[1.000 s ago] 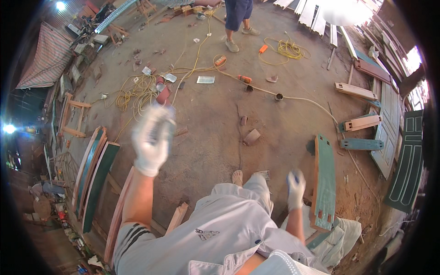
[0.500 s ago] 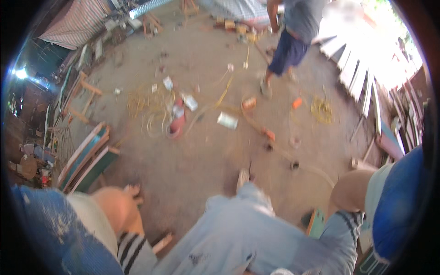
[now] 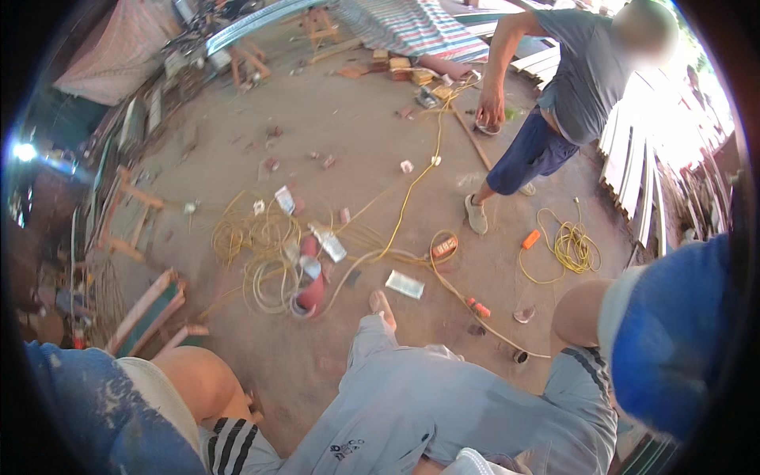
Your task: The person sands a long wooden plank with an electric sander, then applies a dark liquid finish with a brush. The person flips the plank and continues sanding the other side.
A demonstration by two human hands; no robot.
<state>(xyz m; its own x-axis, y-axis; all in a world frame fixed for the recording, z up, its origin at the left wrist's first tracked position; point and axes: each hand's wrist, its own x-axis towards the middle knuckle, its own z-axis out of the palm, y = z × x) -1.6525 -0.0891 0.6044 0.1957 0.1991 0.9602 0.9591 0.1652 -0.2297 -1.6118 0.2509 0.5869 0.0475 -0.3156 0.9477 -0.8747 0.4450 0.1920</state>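
My left arm hangs at my side in a blue sleeve with a pale cuff. Only a few fingers of my left hand (image 3: 254, 406) show past the forearm, beside my striped grey trousers (image 3: 443, 396); their shape is unclear and I see nothing held. The bare right forearm (image 3: 576, 315) drops behind the trousers, and that hand is hidden. One of my shoes (image 3: 383, 307) is set forward on the floor. Nearest ahead of it lie a white flat packet (image 3: 404, 284) and a red cylinder (image 3: 309, 293) among coiled pale hoses (image 3: 265, 285).
A co-worker (image 3: 574, 87) stands at the far right, one hand at a dark round object (image 3: 487, 127). Yellow cords (image 3: 574, 247), an orange power strip (image 3: 445, 247) and a hose cross the floor. Long boards (image 3: 625, 174) line the right; wooden frames (image 3: 131, 214) and planks (image 3: 150, 313) stand left.
My view has tilted up and turned, so the floor items sit lower in it. My other foot position shows a step. The co-worker's upper body and lowered hand have come into view.
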